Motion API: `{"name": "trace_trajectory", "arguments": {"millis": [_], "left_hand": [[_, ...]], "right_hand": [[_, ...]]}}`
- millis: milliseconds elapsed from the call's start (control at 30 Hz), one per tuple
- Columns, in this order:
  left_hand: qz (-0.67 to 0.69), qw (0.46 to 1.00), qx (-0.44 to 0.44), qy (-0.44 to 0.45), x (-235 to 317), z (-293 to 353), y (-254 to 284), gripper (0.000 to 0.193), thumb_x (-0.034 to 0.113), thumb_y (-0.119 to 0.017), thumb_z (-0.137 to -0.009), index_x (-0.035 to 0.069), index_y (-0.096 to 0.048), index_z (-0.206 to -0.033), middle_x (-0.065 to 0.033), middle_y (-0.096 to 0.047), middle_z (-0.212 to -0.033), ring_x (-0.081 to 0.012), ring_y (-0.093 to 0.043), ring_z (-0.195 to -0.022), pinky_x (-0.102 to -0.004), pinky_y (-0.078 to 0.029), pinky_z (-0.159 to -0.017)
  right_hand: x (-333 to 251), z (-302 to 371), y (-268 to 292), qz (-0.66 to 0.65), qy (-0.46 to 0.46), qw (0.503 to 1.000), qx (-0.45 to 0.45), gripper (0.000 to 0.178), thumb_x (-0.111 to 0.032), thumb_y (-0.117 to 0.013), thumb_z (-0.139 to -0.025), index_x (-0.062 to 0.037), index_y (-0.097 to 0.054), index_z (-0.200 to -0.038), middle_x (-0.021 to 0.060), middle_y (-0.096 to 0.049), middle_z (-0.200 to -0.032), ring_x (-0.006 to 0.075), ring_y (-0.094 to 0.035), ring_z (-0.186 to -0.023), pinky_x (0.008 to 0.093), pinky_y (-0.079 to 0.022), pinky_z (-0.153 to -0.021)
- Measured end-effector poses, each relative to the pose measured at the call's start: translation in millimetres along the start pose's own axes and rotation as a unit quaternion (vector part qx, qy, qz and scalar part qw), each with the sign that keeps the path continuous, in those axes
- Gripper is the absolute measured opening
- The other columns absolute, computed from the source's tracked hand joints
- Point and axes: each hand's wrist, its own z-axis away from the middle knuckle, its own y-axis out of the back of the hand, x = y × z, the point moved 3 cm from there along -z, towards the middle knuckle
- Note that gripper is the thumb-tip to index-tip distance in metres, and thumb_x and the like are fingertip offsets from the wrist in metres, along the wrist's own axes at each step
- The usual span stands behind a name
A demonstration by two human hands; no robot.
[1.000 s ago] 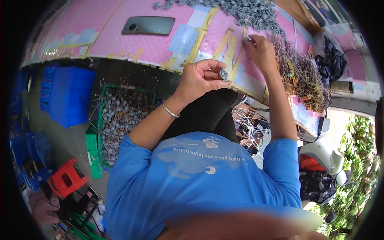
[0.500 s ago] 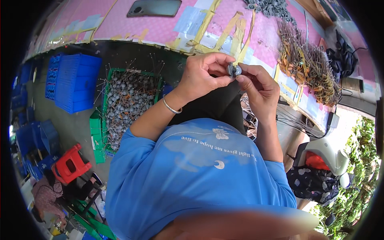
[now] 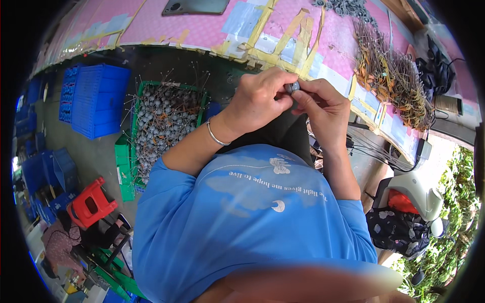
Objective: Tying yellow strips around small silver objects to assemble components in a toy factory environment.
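A small grey rounded part (image 3: 291,87) is pinched between my two hands at the front edge of the table; my fingers cover much of it. My left hand (image 3: 260,98), with a bangle at the wrist, has its fingers curled and the thumb and forefinger closed on the part's left side. From the right, my right hand (image 3: 326,103) grips the same part between thumb and bent fingers. Whether a wire runs from the part cannot be made out.
Ahead is a pink table (image 3: 202,35) patched with tape, holding a phone (image 3: 195,7), a heap of grey round pieces (image 3: 348,9) and bundled wires (image 3: 391,76). On the left stand a green crate (image 3: 134,113) of grey wired parts, blue crates (image 3: 101,101) and a red stool (image 3: 91,203). A person (image 3: 60,240) sits lower left.
My left fingers have curled in and the hand has turned, so less of the grey part shows. My right fingers have closed nearer round it. The whole view has shifted slightly.
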Motion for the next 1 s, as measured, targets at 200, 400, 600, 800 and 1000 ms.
{"name": "trace_trajectory", "arguments": {"millis": [200, 400, 600, 800, 1000], "left_hand": [[0.063, 0.997, -0.005, 0.032, -8.7, -6.4, 1.1, 0.041, -0.010, -0.073, -0.071, -0.001, -0.067, -0.110, -0.0090, -0.069, -0.100, -0.0124, -0.071, -0.079, -0.0238, -0.059, -0.068], [0.339, 0.926, -0.046, 0.163, -6.3, -7.8, -4.7, 0.044, -0.016, -0.067, -0.076, -0.001, -0.064, -0.118, -0.0112, -0.060, -0.129, -0.0151, -0.068, -0.093, -0.0259, -0.059, -0.078], [0.331, 0.926, -0.033, 0.180, -7.6, -3.9, -10.6, 0.046, -0.015, -0.066, -0.078, -0.002, -0.061, -0.122, -0.0103, -0.062, -0.124, -0.0145, -0.067, -0.095, -0.0251, -0.058, -0.082], [0.311, 0.932, -0.019, 0.186, 0.9, -11.1, -4.3, 0.049, -0.013, -0.070, -0.076, -0.002, -0.060, -0.123, -0.0088, -0.063, -0.114, -0.0141, -0.068, -0.094, -0.0253, -0.057, -0.083], [0.251, 0.955, 0.094, 0.125, -5.3, -10.5, -1.9, 0.038, -0.007, -0.078, -0.070, -0.001, -0.066, -0.106, -0.0066, -0.062, -0.106, -0.0137, -0.069, -0.086, -0.0247, -0.060, -0.074]], "right_hand": [[8.4, -12.3, 11.9, 0.039, -0.009, 0.999, -0.033, 0.021, -0.005, -0.068, -0.089, 0.0021, -0.068, -0.109, 0.0067, -0.069, -0.090, 0.0096, -0.064, -0.075, 0.0250, -0.055, -0.071], [14.8, -15.3, 16.1, -0.209, -0.038, 0.975, -0.071, 0.025, -0.010, -0.066, -0.092, 0.0043, -0.067, -0.112, 0.0118, -0.070, -0.100, 0.0177, -0.066, -0.094, 0.0306, -0.051, -0.087], [20.3, -20.0, 4.1, -0.301, -0.042, 0.948, -0.097, 0.030, -0.014, -0.064, -0.093, 0.0068, -0.061, -0.115, 0.0146, -0.068, -0.102, 0.0213, -0.065, -0.093, 0.0334, -0.050, -0.088], [21.9, -26.2, -4.2, -0.344, -0.034, 0.937, -0.057, 0.028, -0.013, -0.063, -0.093, 0.0063, -0.060, -0.113, 0.0140, -0.068, -0.101, 0.0202, -0.065, -0.094, 0.0331, -0.051, -0.087], [28.5, -24.0, -9.4, -0.362, 0.014, 0.931, -0.036, 0.028, -0.005, -0.063, -0.092, 0.0032, -0.059, -0.118, 0.0120, -0.065, -0.105, 0.0196, -0.064, -0.099, 0.0336, -0.051, -0.090]]}}
